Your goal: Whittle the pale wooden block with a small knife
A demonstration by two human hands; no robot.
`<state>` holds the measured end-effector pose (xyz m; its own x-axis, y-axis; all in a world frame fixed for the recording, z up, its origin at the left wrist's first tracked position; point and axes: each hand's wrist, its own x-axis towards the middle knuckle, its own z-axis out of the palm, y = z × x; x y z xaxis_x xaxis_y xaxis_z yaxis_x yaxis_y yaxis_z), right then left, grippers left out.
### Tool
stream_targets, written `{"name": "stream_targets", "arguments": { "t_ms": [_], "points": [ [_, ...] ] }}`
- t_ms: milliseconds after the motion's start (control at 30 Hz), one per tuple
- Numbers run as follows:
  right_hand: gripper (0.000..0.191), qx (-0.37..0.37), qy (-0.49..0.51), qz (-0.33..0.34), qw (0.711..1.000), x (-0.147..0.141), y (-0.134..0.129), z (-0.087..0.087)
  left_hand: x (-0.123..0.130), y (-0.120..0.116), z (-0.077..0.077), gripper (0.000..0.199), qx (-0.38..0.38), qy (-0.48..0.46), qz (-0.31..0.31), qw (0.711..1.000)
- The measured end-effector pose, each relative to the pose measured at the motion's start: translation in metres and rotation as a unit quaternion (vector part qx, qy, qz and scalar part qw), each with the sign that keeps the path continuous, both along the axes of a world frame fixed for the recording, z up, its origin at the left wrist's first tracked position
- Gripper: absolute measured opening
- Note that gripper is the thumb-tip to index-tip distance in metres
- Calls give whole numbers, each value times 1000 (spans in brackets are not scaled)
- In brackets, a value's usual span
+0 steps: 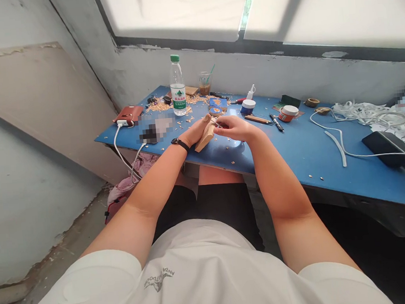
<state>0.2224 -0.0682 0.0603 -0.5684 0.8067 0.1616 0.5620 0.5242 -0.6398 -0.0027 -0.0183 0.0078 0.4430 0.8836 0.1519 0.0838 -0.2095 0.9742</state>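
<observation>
Near the front edge of the blue table, my left hand is closed round a light wooden block, which is held at a slant. My right hand meets it from the right, its fingers curled round a small thin tool at the block's upper end. Most of that tool is covered by the fingers, so its kind cannot be made out. Wood chips are scattered behind my hands, round a clear water bottle with a green cap.
A brown case and a cabled phone lie left. Behind stands a cup. Rightwards are a blue jar, pens, an orange-labelled jar, a white cable and a black box.
</observation>
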Motion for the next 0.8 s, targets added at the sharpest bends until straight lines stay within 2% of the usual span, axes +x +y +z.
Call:
{"name": "stream_targets", "arguments": {
  "t_ms": [200,433,600,800],
  "points": [
    [78,-18,-50,-38,998,8,5,0,0,0,-4,85,-6,13,6,1000],
    [70,-31,-124,-80,989,14,0,2,0,6,-13,76,45,47,9,998],
    [66,-9,-169,-106,980,8,-3,4,5,2,-11,66,-11,12,24,1000],
    [59,18,-218,-128,967,2,-10,7,8,4,-14,82,-57,-40,12,998]
  ]
}}
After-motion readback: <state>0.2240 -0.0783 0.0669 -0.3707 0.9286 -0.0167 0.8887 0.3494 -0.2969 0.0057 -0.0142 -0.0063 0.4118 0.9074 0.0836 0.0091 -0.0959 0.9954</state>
